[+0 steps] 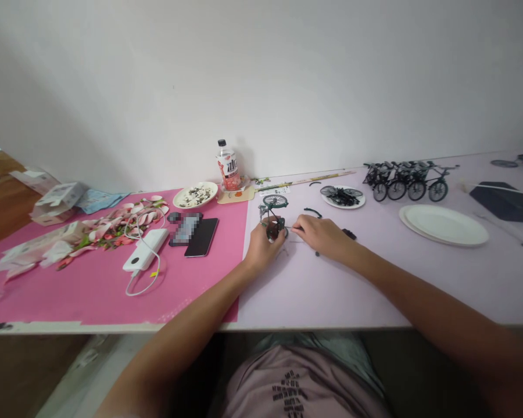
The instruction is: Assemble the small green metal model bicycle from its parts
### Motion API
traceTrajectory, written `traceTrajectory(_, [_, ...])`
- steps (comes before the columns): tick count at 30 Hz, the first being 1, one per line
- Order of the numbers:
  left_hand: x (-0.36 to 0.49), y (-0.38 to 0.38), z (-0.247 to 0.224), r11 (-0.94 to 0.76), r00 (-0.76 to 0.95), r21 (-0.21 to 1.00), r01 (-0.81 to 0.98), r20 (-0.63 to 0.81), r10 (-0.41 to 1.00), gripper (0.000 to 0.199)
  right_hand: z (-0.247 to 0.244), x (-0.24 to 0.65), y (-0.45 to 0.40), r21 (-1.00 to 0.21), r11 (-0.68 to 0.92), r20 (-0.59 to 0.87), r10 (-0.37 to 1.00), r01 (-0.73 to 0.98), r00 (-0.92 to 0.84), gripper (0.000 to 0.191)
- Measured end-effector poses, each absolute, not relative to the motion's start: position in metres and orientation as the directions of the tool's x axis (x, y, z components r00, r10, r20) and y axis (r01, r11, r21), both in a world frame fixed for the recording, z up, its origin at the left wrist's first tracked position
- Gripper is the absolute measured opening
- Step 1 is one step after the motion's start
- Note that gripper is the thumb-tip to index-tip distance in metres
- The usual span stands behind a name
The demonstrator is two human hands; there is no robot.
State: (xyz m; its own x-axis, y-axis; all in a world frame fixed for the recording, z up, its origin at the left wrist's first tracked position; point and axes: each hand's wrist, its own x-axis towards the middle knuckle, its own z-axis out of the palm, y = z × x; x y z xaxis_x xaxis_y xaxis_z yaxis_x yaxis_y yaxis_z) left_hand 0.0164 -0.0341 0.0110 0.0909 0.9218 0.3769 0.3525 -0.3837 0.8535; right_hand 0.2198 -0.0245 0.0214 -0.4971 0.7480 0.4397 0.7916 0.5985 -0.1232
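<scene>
A small model bicycle (275,202) stands tipped up on the lilac tabletop, one wheel raised at the top. My left hand (264,247) is closed around its lower part, which the fingers partly hide. From the right, my right hand (317,233) pinches a thin rod-like tool (290,228) whose tip reaches the bicycle beside my left fingertips. Most of that tool is hidden in the fingers. A curved dark strip (312,212) lies just behind my right hand, and a small black part (349,234) is to its right.
White plates hold black parts (342,199) and small pieces (196,195). Several finished model bicycles (407,181) stand at the back right, near stacked white plates (451,225). A bottle (228,165), phone (201,237), power bank (145,249) and artificial petals (117,229) occupy the left.
</scene>
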Motion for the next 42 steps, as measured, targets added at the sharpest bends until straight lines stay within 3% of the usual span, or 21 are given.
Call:
traceTrajectory(5, [0.018,-0.035,0.011,-0.387,0.099,0.852,0.353,0.377,0.921,0.035,0.024,0.218,-0.026,-0.155,0.563,0.427,0.779,0.812,-0.458,0.015])
traceTrajectory(8, [0.017,-0.034,0.015,-0.373,0.088,0.857,0.355,0.367,0.926,0.034,0.026,0.219,-0.027,-0.242,0.565,0.431,0.791,0.789,-0.434,0.015])
traceTrajectory(13, [0.012,-0.030,0.022,-0.325,0.043,0.875,0.359,0.333,0.942,0.029,0.030,0.231,-0.019,-0.351,0.650,0.539,0.729,0.674,-0.421,0.028])
traceTrajectory(17, [0.006,-0.026,0.025,-0.269,-0.003,0.909,0.319,0.285,0.959,0.029,0.033,0.249,-0.005,-0.433,0.532,0.598,0.774,0.728,-0.210,0.040])
traceTrajectory(20, [0.004,-0.024,0.024,-0.252,-0.017,0.926,0.282,0.267,0.964,0.029,0.034,0.259,0.003,-0.478,0.463,0.587,0.800,0.746,-0.121,0.036])
traceTrajectory(29, [0.002,-0.018,0.021,-0.244,-0.034,0.939,0.243,0.260,0.965,0.030,0.019,0.261,0.008,-0.375,0.457,0.389,0.867,0.806,-0.311,0.016])
traceTrajectory(33, [0.003,-0.020,0.023,-0.215,0.000,0.958,0.188,0.219,0.976,0.035,0.013,0.258,0.006,-0.365,0.420,0.314,0.896,0.831,-0.315,0.017])
traceTrajectory(42, [0.013,-0.027,0.016,-0.174,0.144,0.981,0.081,0.161,0.976,0.042,0.015,0.246,0.002,-0.455,0.424,0.336,0.896,0.783,-0.290,0.019])
